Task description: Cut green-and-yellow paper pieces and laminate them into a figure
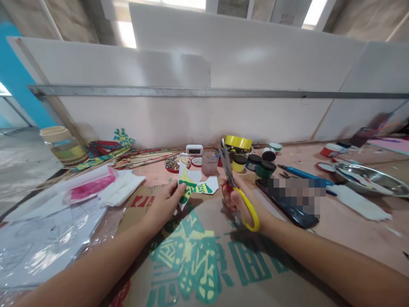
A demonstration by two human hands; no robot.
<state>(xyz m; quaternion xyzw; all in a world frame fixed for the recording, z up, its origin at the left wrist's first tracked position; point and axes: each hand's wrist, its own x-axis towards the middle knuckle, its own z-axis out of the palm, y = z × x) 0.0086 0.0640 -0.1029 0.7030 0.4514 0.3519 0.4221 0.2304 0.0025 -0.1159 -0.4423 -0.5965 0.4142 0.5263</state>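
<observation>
My left hand (169, 197) pinches a small paper cutout (188, 186) painted green and yellow, with white paper still around its edges. In my right hand (238, 198) is a pair of scissors (249, 209) with yellow handles, its blades pointing up and away from me. The blades are to the right of the cutout and do not touch it. Below both hands, a larger green and yellow painted paper figure (188, 256) lies on a brown cardboard sheet (255, 273) with green printed characters.
Paint jars (239, 163), a cup of cloudy water (210, 162), a yellow tape roll (238, 142) and a small white digital clock (194, 150) line the back. To the right are a phone (287, 209), blue-handled pliers (294, 171) and a metal bowl (372, 177). Papers (41, 247) lie left.
</observation>
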